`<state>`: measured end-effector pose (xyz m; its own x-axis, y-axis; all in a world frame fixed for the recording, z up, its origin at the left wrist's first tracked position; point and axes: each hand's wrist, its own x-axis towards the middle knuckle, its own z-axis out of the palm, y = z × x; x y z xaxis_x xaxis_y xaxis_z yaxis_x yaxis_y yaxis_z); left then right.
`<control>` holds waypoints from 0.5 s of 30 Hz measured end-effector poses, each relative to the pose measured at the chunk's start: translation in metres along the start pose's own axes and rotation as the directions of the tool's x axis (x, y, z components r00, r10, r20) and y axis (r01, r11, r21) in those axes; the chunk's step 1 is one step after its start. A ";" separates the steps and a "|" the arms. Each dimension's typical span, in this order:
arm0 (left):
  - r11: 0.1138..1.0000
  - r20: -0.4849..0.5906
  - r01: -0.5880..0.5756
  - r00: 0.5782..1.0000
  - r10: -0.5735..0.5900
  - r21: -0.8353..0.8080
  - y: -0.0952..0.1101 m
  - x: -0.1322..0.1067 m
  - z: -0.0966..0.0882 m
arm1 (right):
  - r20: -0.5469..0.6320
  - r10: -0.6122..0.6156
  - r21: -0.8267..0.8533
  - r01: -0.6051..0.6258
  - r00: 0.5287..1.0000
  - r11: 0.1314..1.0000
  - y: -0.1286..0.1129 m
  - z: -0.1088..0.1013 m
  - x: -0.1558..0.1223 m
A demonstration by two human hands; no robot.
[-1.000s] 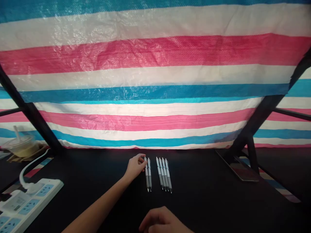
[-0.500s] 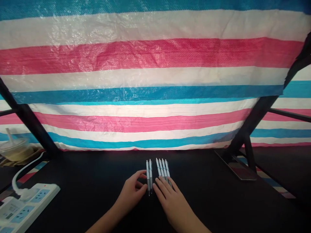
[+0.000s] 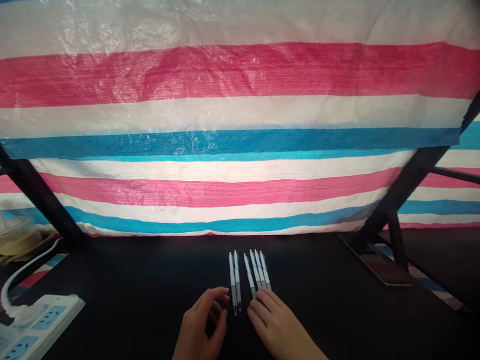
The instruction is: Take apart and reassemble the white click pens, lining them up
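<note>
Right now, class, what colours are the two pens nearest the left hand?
The two pens are white with grey lower parts, shown best in the head view.

The left hand [image 3: 204,324] curls loosely, the right hand [image 3: 276,320] palm down.

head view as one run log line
left hand: beside two pens, holding nothing | right hand: over lower ends of four pens | power strip: at left

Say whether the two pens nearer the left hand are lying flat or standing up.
Lying flat: the two pens rest side by side on the black table; the left hand beside them isn't closed around either.
</note>
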<state>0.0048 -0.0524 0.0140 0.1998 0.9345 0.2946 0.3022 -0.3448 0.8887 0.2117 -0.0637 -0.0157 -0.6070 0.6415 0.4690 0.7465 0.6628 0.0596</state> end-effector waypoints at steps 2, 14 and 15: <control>1.000 -0.016 -0.008 1.000 0.008 -0.011 -0.001 -0.003 0.002 | 0.018 -0.036 0.074 0.034 0.999 0.997 0.001 -0.010 0.005; 0.981 -0.047 0.152 0.986 -0.159 -0.119 0.006 0.002 -0.007 | -0.219 0.513 0.661 -0.261 0.830 0.704 -0.003 -0.060 0.006; 0.969 -0.015 0.197 0.979 -0.201 -0.150 0.005 0.003 -0.008 | -0.198 0.594 0.698 -0.313 0.780 0.644 -0.006 -0.060 0.003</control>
<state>-0.0009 -0.0510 0.0225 0.1205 0.9860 0.1152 0.1925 -0.1371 0.9717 0.2221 -0.0892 0.0386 0.0243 0.8175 0.5754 0.4801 0.4953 -0.7240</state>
